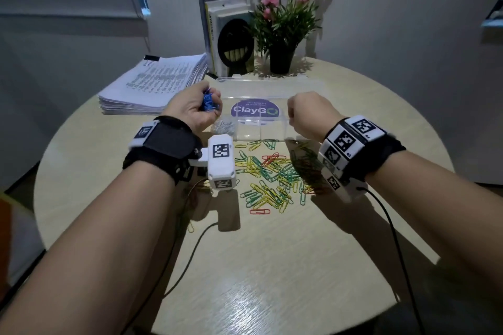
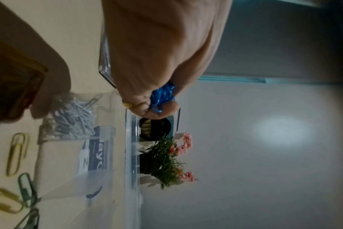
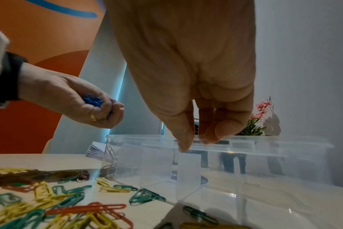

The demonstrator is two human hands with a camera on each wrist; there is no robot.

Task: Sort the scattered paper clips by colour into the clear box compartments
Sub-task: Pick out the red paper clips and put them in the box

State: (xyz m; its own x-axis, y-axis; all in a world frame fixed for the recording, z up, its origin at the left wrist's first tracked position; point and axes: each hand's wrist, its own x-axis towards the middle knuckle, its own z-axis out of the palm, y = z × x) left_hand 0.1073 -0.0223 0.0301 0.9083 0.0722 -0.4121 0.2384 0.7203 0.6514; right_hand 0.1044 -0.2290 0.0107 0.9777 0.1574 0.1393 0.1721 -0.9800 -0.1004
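Observation:
A clear compartment box (image 1: 261, 134) stands open at the middle of the round table, with white clips (image 1: 224, 128) in its left compartment. My left hand (image 1: 196, 106) hovers over the box's left end and grips a bunch of blue paper clips (image 1: 209, 102), which also show in the wrist views as blue clips (image 2: 162, 97) (image 3: 94, 100). My right hand (image 1: 307, 111) is at the box's right end, where its thumb and fingers (image 3: 183, 147) pinch the front rim of the box (image 3: 264, 155). Green, yellow and red clips (image 1: 272, 177) lie scattered in front of the box.
A stack of printed papers (image 1: 152, 87) lies at the back left. Books (image 1: 226, 35) and a potted plant (image 1: 280, 35) stand behind the box. Black cables (image 1: 190, 253) run over the near table. A purple ClayGo sticker (image 1: 254, 110) shows through the box.

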